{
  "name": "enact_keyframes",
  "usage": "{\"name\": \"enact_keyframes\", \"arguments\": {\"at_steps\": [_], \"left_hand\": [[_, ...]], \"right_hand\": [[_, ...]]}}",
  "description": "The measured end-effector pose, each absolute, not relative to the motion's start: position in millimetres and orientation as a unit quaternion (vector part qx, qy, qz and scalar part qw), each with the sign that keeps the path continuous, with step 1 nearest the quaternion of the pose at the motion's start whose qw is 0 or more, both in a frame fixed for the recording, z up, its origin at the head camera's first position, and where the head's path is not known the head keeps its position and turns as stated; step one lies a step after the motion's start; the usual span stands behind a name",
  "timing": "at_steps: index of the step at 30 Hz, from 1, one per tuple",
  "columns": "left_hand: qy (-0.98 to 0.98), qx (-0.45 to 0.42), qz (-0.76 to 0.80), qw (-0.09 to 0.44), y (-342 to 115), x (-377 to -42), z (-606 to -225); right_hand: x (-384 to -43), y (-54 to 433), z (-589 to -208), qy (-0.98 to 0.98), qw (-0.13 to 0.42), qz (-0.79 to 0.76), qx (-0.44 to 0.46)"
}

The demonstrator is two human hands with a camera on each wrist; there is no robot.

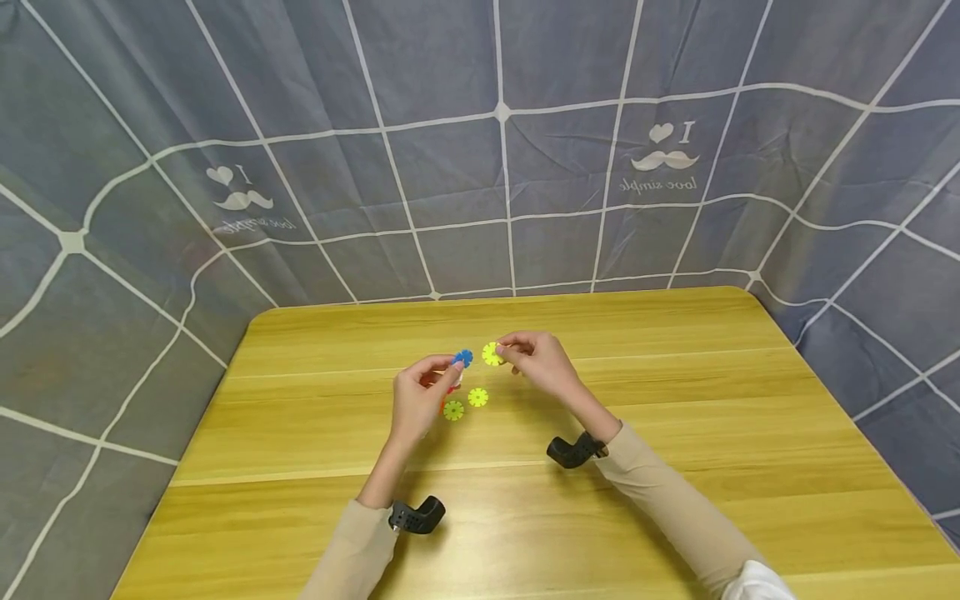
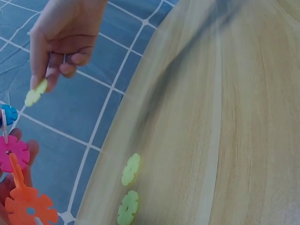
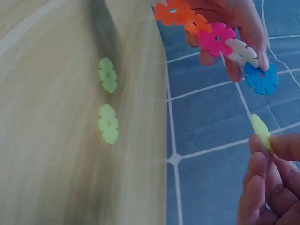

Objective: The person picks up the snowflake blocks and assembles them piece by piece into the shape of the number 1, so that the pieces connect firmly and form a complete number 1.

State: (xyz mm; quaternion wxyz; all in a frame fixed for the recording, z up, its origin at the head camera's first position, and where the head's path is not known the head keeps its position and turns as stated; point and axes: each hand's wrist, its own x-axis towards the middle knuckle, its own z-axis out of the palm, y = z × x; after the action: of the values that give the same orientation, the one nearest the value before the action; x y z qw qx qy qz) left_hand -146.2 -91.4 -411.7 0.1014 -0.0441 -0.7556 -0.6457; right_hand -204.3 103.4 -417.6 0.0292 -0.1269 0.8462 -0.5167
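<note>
A grey-blue curtain [image 1: 442,171] with white grid lines is hanging behind and at both sides of a wooden table [image 1: 720,417], and its printed words are appearing mirrored. Over the table, a person is holding both hands up, near each other but not touching. The left hand [image 1: 417,404] is bending its fingers and is gripping a chain of five flower-shaped discs, the thumb pressing at the blue end. Along this chain, a blue disc [image 3: 260,84], a white disc [image 3: 240,53], a pink disc [image 3: 215,40] and two orange discs, an inner one [image 3: 197,24] and an outer one [image 3: 164,15], are following one another. The right hand [image 1: 542,363] is pinching a yellow-green disc [image 1: 490,354] between thumb and finger, with the other fingers curling. This disc is facing the blue one, close to it, with a gap remaining between. Below the hands, two loose yellow-green discs, one [image 1: 477,397] and another [image 1: 453,411], are lying flat on the wood, just beside each other. The person is wearing beige sleeves [image 1: 667,504], and a black device is sitting at each wrist, left [image 1: 417,516] and right [image 1: 572,452].
</note>
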Motion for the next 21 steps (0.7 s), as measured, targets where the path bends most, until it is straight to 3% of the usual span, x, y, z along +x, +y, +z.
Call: {"name": "enact_keyframes", "arguments": {"at_steps": [11,21], "left_hand": [[-0.766,-0.055,-0.632,0.108,-88.0,-148.5,-409.7],[-0.776,-0.062,-0.616,0.119,-83.6,-149.6,-408.8]], "right_hand": [[-206.8,101.2,-404.4,0.826,-0.014,-0.547,-0.137],[-206.2,97.1,-400.1,0.817,-0.017,-0.557,-0.146]]}}
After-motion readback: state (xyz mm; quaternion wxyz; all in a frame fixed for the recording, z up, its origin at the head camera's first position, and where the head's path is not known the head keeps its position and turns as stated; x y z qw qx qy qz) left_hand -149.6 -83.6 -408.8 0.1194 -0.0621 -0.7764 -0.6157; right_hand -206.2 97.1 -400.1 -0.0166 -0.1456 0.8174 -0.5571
